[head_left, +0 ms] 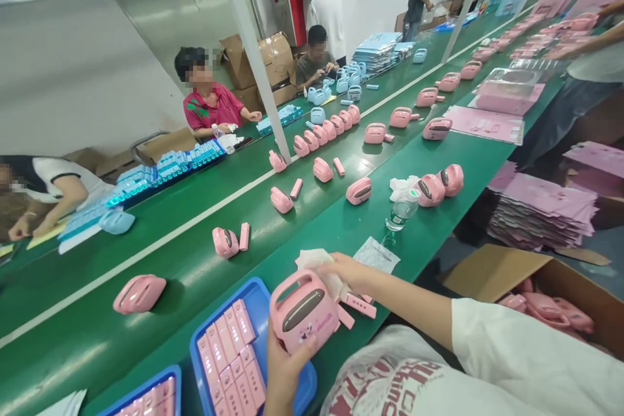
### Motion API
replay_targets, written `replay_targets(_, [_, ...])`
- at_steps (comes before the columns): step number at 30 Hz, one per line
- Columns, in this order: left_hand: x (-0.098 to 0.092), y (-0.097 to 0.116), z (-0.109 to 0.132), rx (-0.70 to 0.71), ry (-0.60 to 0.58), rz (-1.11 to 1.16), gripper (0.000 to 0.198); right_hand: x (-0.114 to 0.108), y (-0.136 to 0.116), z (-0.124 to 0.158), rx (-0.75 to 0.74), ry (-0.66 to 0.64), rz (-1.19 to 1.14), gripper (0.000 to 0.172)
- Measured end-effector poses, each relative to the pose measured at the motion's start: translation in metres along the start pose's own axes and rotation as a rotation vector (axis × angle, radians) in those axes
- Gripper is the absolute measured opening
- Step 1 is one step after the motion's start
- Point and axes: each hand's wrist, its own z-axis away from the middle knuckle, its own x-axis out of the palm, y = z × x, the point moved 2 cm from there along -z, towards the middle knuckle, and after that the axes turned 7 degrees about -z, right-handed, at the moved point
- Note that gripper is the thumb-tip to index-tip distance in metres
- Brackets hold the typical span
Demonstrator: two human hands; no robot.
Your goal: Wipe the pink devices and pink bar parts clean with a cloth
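A pink plastic device (305,322) with a carrying handle, a dark oval panel and a small printed picture is gripped from below by my left hand (287,364), thumb across its front. My right hand (341,270) has a white cloth or tissue (314,259) in its fingers, up against the back of the device; its fingertips are partly hidden. Small pink bar-shaped pieces (361,305) lie just beyond the device's right side. Beneath my left hand is a blue tray (256,289) filled with rows of similar pink bars (221,344).
Pink devices (370,133) and loose bars stand along the green belt (195,208). A clear bottle (400,213) and crumpled tissue (403,188) stand on my side. At right are stacked pink sheets (541,214) and a cardboard box (497,266). Several co-workers sit opposite.
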Motion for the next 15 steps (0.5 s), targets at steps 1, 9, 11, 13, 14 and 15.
replay_targets(1, [-0.005,0.002,0.002,0.008,0.025,-0.011,0.076,0.002,0.002,0.002,-0.043,0.057,-0.056,0.030])
replay_targets(9, [-0.014,0.042,0.023,0.121,0.205,-0.089,0.079,0.043,0.015,0.039,-0.697,-0.075,0.590,0.049])
replay_targets(11, [-0.013,0.045,0.026,0.143,0.217,-0.098,0.081,0.057,0.025,0.047,-0.903,-0.157,0.845,0.054])
replay_targets(13, [-0.012,0.046,0.027,0.152,0.219,-0.095,0.083,0.071,0.034,0.053,-1.083,-0.193,1.045,0.057])
replay_targets(14, [-0.011,0.046,0.027,0.148,0.221,-0.093,0.082,0.076,0.037,0.054,-1.148,-0.223,1.128,0.055])
replay_targets(15, [-0.010,0.046,0.027,0.141,0.220,-0.093,0.080,0.080,0.038,0.056,-1.205,-0.269,1.202,0.052])
